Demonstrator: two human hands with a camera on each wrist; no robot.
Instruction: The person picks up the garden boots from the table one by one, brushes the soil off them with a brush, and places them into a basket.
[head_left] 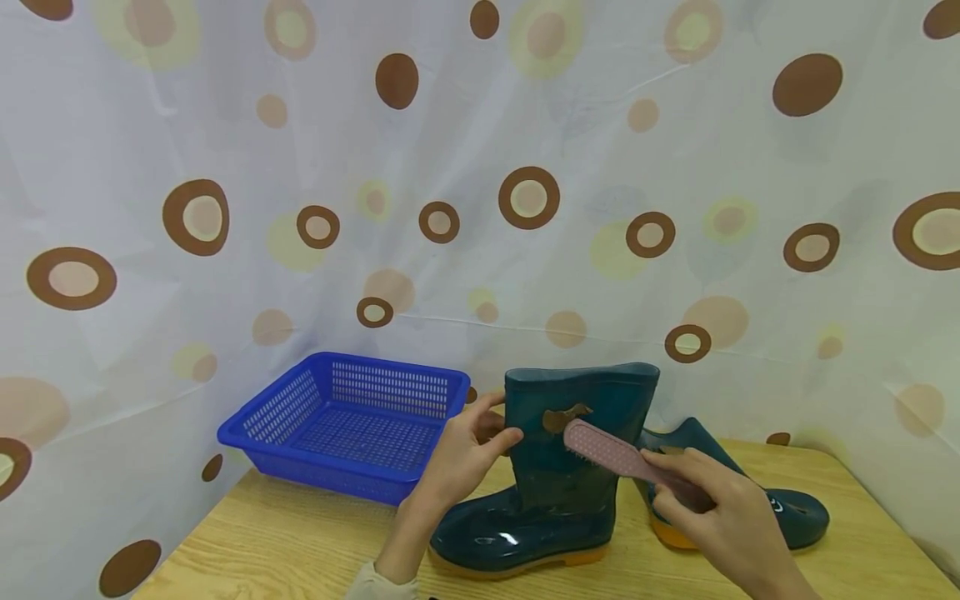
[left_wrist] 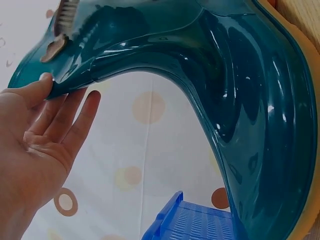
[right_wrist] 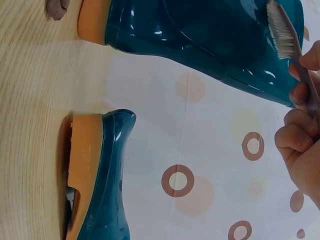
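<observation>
From here: R hand [head_left: 723, 512] grips brush [head_left: 611, 454] by handle, fingers closed; brush long axis slants up-L, head at brown patch [head_left: 557, 422] on shaft. Boot [head_left: 562, 500] upright on table [head_left: 300, 542], btwn hands. L hand [head_left: 468, 450] pinches shaft's toe-side edge, thumb on near face.

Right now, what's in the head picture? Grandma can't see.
The right hand holds a pink bristled brush at a brown smear on the glossy green boot the left hand grips. Nearby: blue plastic basket, another green boot.
</observation>
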